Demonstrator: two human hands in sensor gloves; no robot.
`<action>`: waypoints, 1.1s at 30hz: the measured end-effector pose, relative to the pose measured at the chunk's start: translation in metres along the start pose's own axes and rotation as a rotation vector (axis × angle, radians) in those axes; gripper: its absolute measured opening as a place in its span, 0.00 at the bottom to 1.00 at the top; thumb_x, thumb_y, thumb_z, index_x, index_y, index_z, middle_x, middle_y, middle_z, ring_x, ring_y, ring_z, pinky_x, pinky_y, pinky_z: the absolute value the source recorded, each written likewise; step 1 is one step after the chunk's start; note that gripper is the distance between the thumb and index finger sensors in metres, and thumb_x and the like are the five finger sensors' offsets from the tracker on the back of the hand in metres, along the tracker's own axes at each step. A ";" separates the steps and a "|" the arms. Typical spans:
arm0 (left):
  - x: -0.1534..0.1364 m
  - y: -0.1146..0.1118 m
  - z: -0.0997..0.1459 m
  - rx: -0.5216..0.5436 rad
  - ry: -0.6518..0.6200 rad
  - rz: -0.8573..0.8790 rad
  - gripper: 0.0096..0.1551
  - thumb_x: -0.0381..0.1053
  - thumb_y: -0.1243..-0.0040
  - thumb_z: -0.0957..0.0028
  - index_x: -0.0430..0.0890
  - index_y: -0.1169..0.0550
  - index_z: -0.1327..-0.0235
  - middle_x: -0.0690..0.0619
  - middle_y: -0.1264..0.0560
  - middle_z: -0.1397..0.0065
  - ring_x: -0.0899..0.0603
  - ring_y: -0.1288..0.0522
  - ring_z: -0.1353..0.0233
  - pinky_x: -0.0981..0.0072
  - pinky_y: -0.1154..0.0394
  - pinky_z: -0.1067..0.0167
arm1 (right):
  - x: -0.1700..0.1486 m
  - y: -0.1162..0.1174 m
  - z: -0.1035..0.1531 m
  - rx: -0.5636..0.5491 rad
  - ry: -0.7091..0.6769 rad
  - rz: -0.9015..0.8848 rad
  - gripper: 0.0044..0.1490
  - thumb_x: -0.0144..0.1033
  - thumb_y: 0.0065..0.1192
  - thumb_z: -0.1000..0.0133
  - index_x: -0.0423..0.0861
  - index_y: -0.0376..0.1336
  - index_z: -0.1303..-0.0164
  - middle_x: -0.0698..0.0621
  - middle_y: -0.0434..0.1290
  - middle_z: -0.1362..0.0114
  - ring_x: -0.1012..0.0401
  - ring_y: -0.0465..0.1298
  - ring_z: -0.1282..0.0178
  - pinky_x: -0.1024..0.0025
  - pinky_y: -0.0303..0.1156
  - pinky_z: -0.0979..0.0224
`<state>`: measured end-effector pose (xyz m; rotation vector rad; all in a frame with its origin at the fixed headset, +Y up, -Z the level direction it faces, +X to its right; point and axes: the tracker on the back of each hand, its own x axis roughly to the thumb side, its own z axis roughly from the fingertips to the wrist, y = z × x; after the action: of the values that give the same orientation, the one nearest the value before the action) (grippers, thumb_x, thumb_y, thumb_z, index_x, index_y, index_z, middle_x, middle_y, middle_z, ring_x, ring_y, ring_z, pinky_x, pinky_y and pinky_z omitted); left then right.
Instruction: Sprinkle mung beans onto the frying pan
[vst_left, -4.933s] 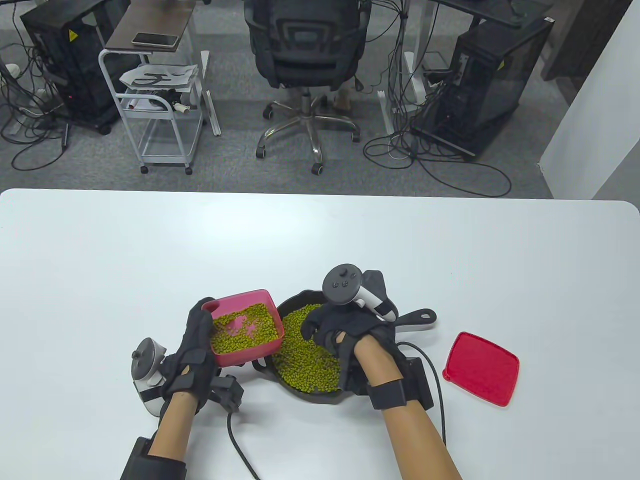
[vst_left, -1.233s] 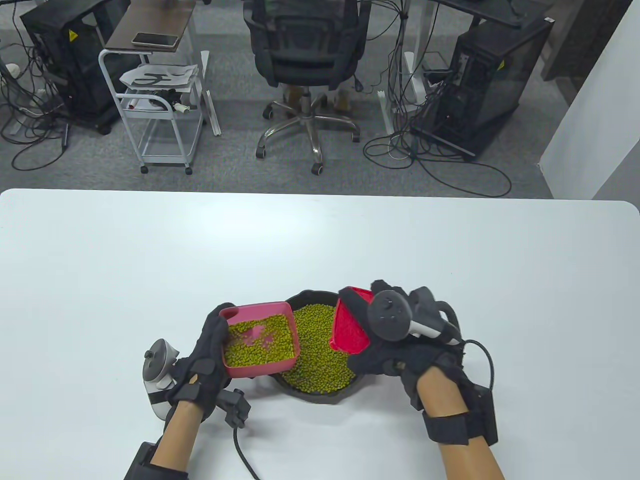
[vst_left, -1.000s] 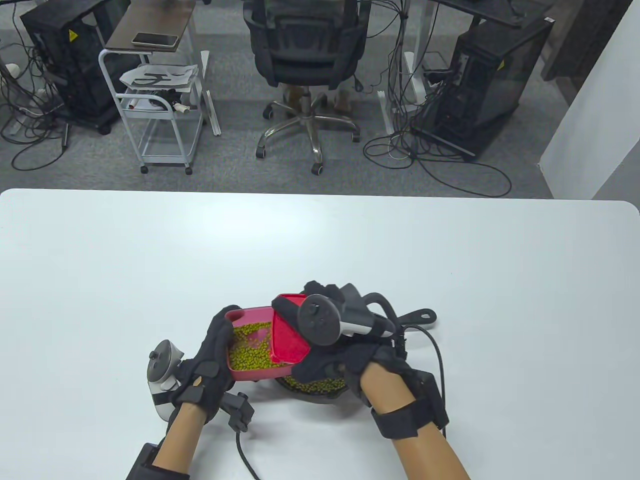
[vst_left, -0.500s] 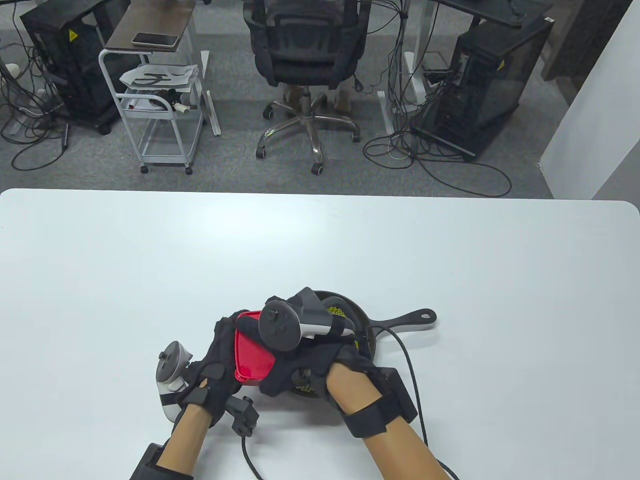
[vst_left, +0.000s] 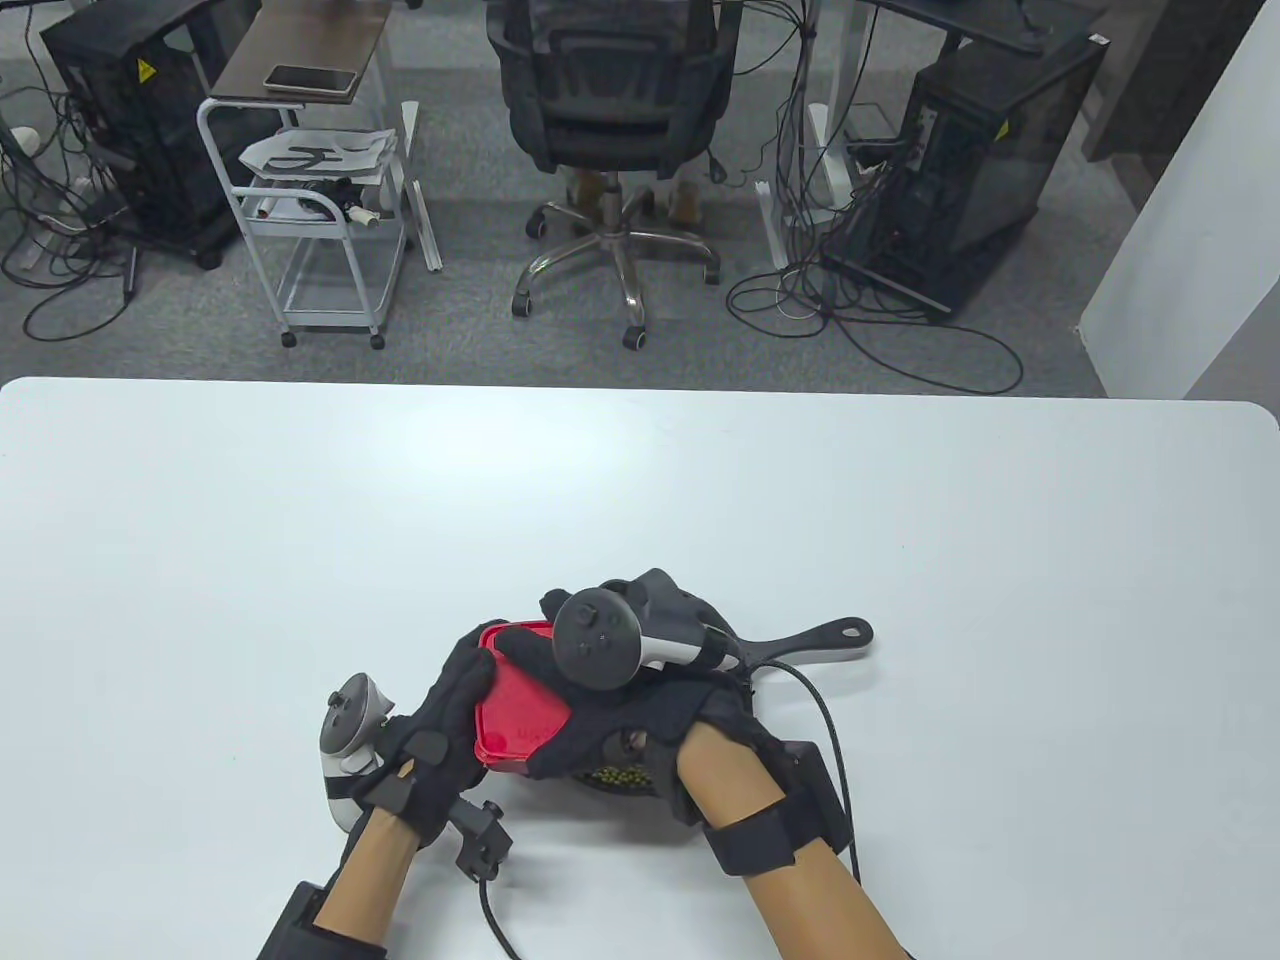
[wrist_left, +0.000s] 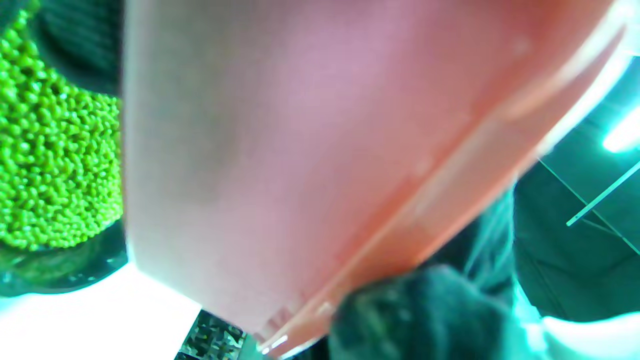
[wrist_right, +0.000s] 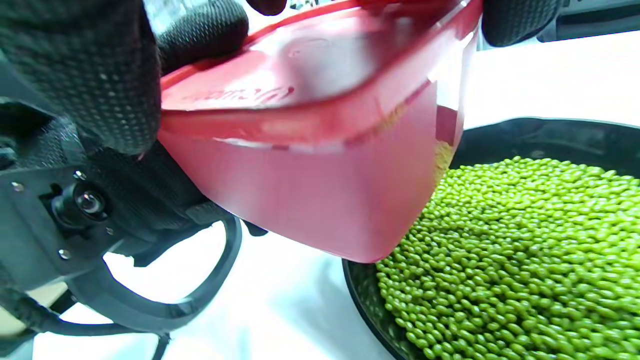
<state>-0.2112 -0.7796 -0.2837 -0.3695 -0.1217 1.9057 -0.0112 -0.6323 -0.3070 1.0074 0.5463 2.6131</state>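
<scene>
A translucent pink plastic container (vst_left: 500, 765) with a flat red plastic lid (vst_left: 515, 700) on top is held between both gloved hands just above the near-left edge of a black cast-iron frying pan (vst_left: 800, 645), which rests on the white bench (vst_left: 640, 480) near its near edge. The left hand (vst_left: 440, 730) wraps the container's left side, fingers curled up against the lid's left rim. The right hand (vst_left: 640, 715) lies across the lid from the right, its palm and fingers spread over the lid's top and holding it down on the container. In the right wrist view the lid (wrist_right: 280, 85) sits on the container (wrist_right: 320, 200), tilted, with a few beans showing through its wall, and a heap of small green mung beans (wrist_right: 520, 260) fills the pan (wrist_right: 540, 135) directly below and to the right of it. The left wrist view shows the container's pink side (wrist_left: 300, 150) close up, with the mung beans (wrist_left: 55, 150) in the pan (wrist_left: 60, 272) to its left. The pan's handle points right, away from the hands.
</scene>
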 end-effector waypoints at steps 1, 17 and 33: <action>-0.001 0.000 0.000 0.003 -0.004 0.008 0.47 0.77 0.52 0.43 0.54 0.45 0.17 0.35 0.41 0.20 0.30 0.21 0.45 0.51 0.16 0.58 | -0.002 0.000 0.002 -0.016 -0.005 -0.018 0.67 0.65 0.78 0.51 0.58 0.41 0.12 0.34 0.35 0.08 0.32 0.39 0.13 0.26 0.55 0.24; 0.000 -0.011 -0.001 -0.062 -0.030 0.045 0.46 0.78 0.56 0.42 0.55 0.46 0.16 0.35 0.42 0.20 0.31 0.21 0.44 0.52 0.16 0.57 | -0.085 0.043 0.028 -0.274 0.387 -0.732 0.52 0.70 0.32 0.40 0.45 0.45 0.12 0.31 0.65 0.19 0.31 0.74 0.39 0.53 0.79 0.47; -0.008 -0.015 -0.007 -0.047 0.018 0.053 0.43 0.80 0.62 0.41 0.59 0.41 0.17 0.38 0.40 0.19 0.32 0.24 0.38 0.47 0.20 0.49 | -0.094 0.078 0.030 -0.441 0.340 -0.950 0.44 0.69 0.36 0.36 0.50 0.61 0.21 0.35 0.73 0.30 0.35 0.76 0.46 0.57 0.79 0.51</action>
<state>-0.1930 -0.7821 -0.2844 -0.4248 -0.1464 1.9542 0.0667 -0.7305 -0.3060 0.0834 0.3568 1.8834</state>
